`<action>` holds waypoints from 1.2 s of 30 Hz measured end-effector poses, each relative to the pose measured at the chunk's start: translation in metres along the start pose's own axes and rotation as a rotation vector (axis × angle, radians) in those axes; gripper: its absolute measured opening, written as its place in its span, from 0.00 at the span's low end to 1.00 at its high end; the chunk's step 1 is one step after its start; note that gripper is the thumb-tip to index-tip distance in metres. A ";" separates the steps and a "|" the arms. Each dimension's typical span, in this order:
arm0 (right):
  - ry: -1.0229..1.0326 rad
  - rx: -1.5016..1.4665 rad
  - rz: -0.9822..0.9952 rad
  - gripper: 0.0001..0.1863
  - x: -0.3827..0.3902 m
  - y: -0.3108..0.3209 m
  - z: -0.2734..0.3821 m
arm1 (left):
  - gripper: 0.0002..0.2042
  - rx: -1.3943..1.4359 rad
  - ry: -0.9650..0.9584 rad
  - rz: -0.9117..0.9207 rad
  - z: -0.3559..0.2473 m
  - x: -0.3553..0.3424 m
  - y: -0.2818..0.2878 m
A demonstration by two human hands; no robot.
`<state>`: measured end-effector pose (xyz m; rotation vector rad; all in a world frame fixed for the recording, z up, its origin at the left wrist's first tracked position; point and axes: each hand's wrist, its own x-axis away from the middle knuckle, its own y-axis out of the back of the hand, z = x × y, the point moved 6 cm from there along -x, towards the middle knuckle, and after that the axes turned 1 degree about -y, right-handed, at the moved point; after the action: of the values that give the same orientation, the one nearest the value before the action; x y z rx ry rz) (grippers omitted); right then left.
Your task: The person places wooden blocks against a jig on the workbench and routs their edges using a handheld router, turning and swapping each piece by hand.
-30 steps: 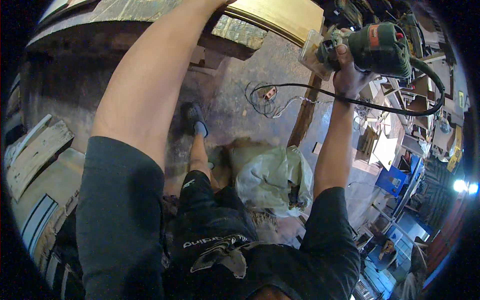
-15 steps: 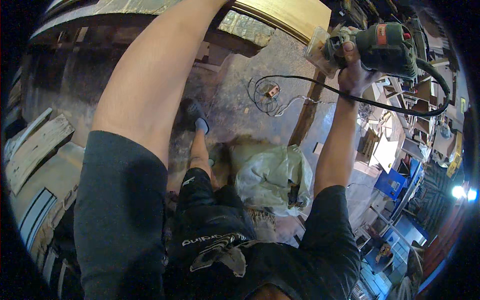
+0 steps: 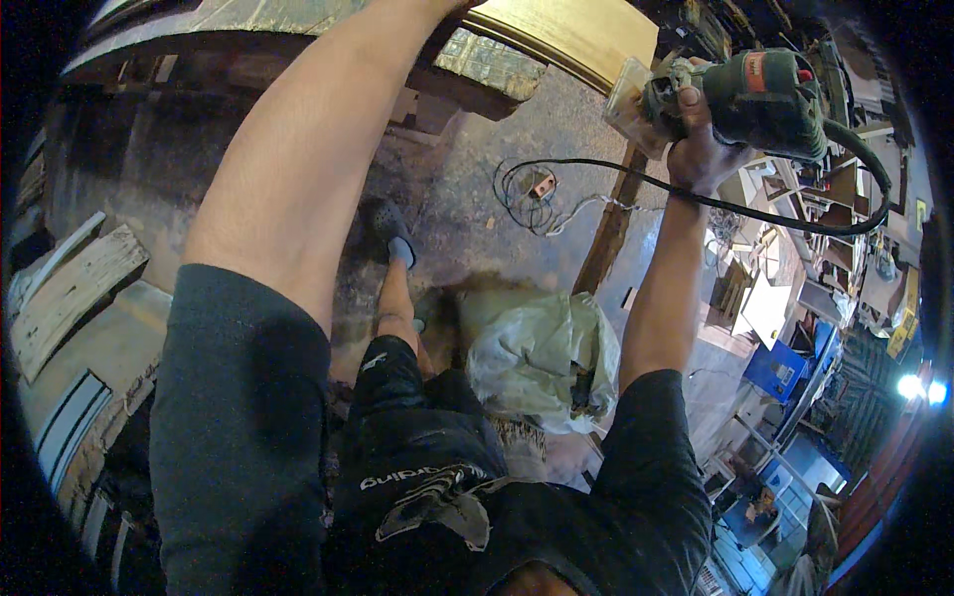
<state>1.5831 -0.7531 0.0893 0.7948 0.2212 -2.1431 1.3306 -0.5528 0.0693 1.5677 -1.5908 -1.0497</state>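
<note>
In the right hand (image 3: 708, 157), power tool (image 3: 763, 104) crosswise, base (image 3: 627, 105) leftward

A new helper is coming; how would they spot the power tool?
Start at the yellowish board at the top edge. Just right of its end, the person's right hand grips a trim router. Its green cylindrical body, clear base and black cable set it apart from the wood pieces beyond.

A dark-green cylindrical power tool (image 3: 747, 107) with a clear base (image 3: 625, 107) is being held sideways near a flat yellow board's (image 3: 576, 30) end.
</note>
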 end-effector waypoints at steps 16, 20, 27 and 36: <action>-0.162 -0.109 -0.008 0.23 -0.008 -0.001 -0.016 | 0.31 -0.029 -0.077 -0.090 0.004 -0.010 -0.016; -0.072 0.039 0.049 0.20 -0.016 0.001 -0.016 | 0.31 -0.010 -0.089 -0.052 0.002 -0.007 -0.009; -0.173 -0.021 0.000 0.23 -0.022 -0.004 -0.020 | 0.29 -0.040 -0.124 -0.064 -0.002 -0.001 -0.004; -0.236 0.048 0.019 0.21 -0.031 -0.003 -0.028 | 0.34 -0.128 -0.094 -0.054 0.004 -0.016 -0.020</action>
<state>1.6086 -0.7200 0.0856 0.5612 0.0393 -2.2089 1.3370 -0.5353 0.0510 1.5028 -1.5181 -1.2463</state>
